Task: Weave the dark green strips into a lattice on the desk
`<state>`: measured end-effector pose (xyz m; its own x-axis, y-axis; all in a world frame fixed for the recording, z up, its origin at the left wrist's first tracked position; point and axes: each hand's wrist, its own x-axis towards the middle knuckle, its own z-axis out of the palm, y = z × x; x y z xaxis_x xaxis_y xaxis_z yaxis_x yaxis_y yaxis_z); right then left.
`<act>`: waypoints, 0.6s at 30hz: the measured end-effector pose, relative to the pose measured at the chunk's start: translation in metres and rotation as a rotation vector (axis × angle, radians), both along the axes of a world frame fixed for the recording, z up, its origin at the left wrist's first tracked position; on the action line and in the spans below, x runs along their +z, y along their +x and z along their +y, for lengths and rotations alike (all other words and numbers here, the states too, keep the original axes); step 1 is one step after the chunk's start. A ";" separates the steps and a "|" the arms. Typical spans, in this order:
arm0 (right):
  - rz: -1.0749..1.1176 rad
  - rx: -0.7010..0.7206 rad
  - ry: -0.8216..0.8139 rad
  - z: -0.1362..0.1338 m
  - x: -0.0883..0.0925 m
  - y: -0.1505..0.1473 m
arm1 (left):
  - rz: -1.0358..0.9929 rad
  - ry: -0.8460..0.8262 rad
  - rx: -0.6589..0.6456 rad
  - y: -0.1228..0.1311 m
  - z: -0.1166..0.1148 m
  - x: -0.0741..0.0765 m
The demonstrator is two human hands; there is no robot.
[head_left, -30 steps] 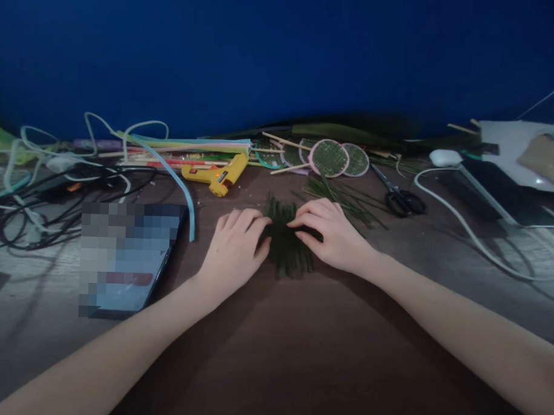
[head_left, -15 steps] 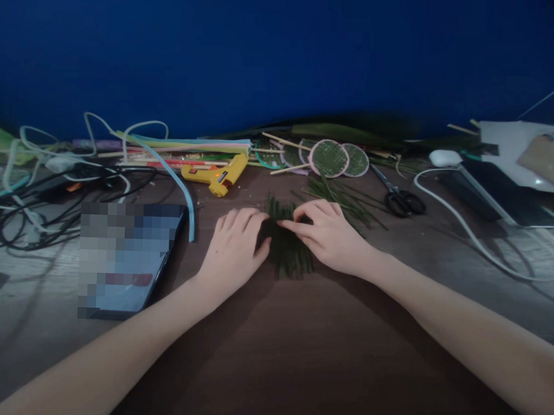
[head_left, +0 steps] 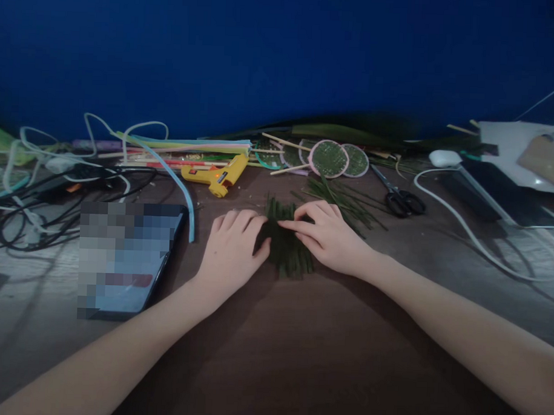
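Both hands rested on a small mat of dark green leaf strips (head_left: 287,256) that lay flat on the brown surface (head_left: 326,354), straight ahead of the person at twelve o'clock. The left hand (head_left: 232,251) sat at the mat's nine o'clock edge, loosely open, its fingers gently curled and the thumb tip touching the strips. The right hand (head_left: 330,236) came in from three o'clock, fingers stretched almost flat over the upper half of the mat, the forefinger pointing toward the left hand. Its thumb was hidden, and no closed grip showed on either hand.

The step in hand looked like pressing and aligning the strips, perhaps setting one across the others. Any further adjustment would call for one hand to pin the mat down while the other's fingertips worked a single strip, since the strips looked thin and apt to slide or spring apart.

From the mat, more loose green strips (head_left: 345,201) lay near at two o'clock, with black scissors (head_left: 402,197) beyond them. Round woven green discs (head_left: 328,158) lay at one o'clock and a yellow glue gun (head_left: 217,174) at eleven. A phone (head_left: 125,260) lay at nine o'clock, and tangled cables (head_left: 54,193) sat farther off that way.
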<state>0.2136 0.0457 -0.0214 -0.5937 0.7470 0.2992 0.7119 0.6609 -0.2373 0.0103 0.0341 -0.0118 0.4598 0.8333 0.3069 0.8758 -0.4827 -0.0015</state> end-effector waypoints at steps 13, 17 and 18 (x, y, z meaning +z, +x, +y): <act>0.011 0.000 -0.015 0.001 0.000 0.000 | -0.023 -0.029 -0.003 -0.001 0.001 0.000; 0.016 -0.004 -0.018 0.001 0.000 0.000 | -0.042 -0.050 0.003 0.000 0.001 0.000; 0.022 -0.009 -0.017 0.000 0.001 0.000 | -0.048 -0.055 0.007 -0.001 0.001 0.000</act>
